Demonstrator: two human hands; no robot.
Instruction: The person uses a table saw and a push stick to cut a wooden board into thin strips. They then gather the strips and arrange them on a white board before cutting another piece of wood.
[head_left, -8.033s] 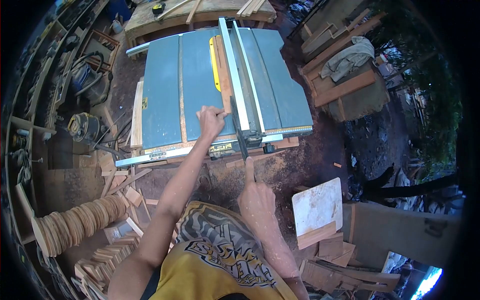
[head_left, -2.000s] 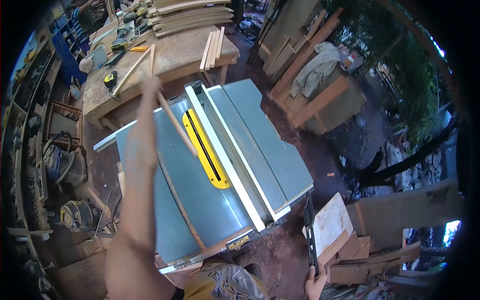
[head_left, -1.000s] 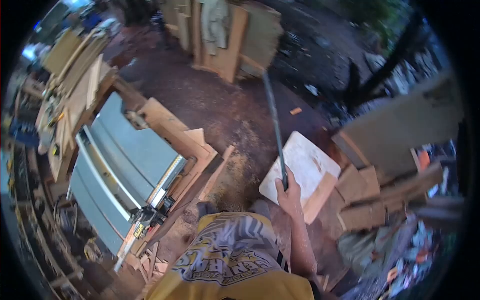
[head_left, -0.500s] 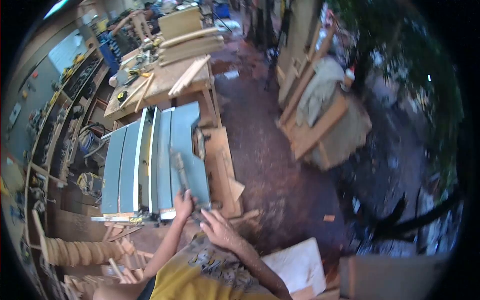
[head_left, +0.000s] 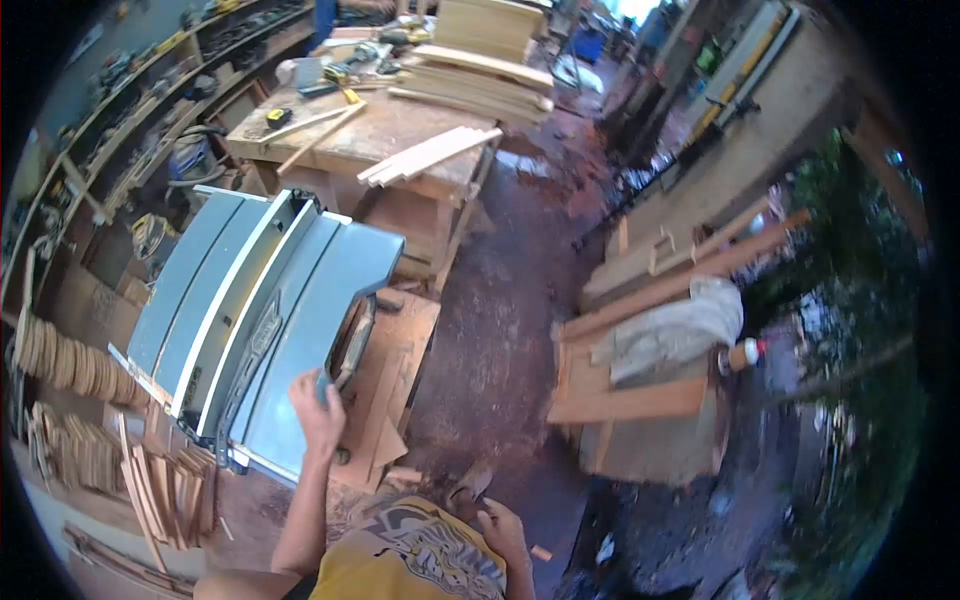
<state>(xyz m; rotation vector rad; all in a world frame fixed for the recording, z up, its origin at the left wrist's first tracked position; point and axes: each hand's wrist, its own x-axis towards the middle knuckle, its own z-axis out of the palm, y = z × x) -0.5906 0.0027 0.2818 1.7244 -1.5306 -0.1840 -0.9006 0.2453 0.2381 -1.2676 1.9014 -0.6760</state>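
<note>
My left hand (head_left: pixel 318 412) is over the near right edge of a blue-grey table saw (head_left: pixel 300 345). Its fingers are closed around a small bluish piece, which could be a held thing or the table's edge. A long dark grey slotted part (head_left: pixel 250 360) lies along the saw top beside the light-edged fence (head_left: pixel 232 315). Low in front of my yellow shirt, my right hand (head_left: pixel 505 530) has curled fingers. A small dark tip shows by its thumb, and I cannot make out what it belongs to.
A wooden workbench (head_left: pixel 330 150) behind the saw carries boards, pale strips (head_left: pixel 430 155), a tape measure (head_left: pixel 278 118) and power tools. Wood pieces (head_left: pixel 170 490) stand at lower left. Planks and a grey cloth (head_left: pixel 680 325) lean on the right, across the dark floor (head_left: pixel 490 300).
The view has swung right. The long dark tool that both hands held over the saw is out of them; a similar long part lies by the fence. My hands have moved apart, the right one lower.
</note>
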